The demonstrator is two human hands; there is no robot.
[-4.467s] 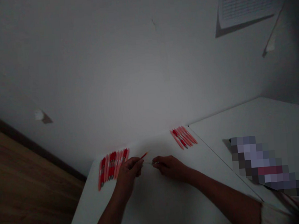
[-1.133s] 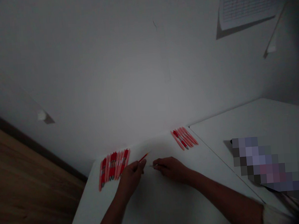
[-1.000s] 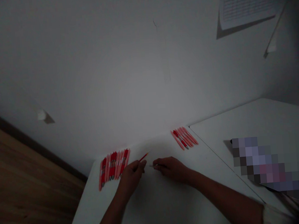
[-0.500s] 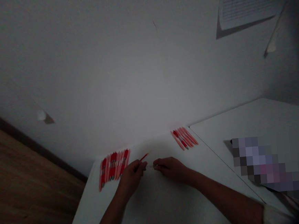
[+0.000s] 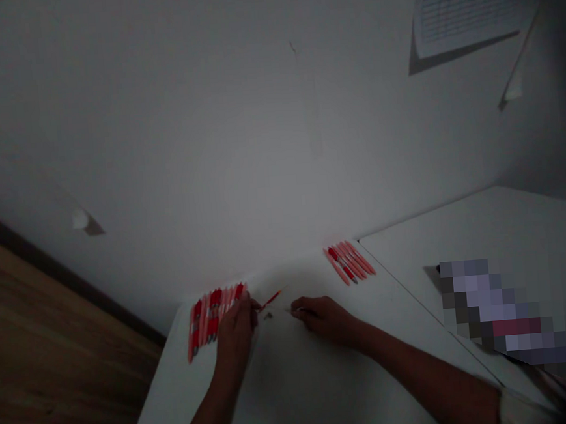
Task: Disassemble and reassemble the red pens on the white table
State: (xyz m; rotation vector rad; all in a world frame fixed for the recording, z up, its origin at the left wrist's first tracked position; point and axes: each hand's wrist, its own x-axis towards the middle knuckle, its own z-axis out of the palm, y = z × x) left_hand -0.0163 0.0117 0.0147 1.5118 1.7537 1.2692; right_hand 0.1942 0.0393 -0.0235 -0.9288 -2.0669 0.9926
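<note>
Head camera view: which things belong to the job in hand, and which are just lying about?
Apparently the job:
red stick at the left hand
small pale piece at the right hand's fingertips
small grey piece between the hands
left pen row
right pen row

Apparently apart:
pixelated object, unidentifiable
lined paper

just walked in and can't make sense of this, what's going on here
A person works at a white table with both bare hands. The right hand pinches a thin pale piece. A slim red stick juts out by the left hand, held or just lying there, I can't tell. Red and pink pens lie in two rows, the left row partly behind that hand, the right row farther off.
</note>
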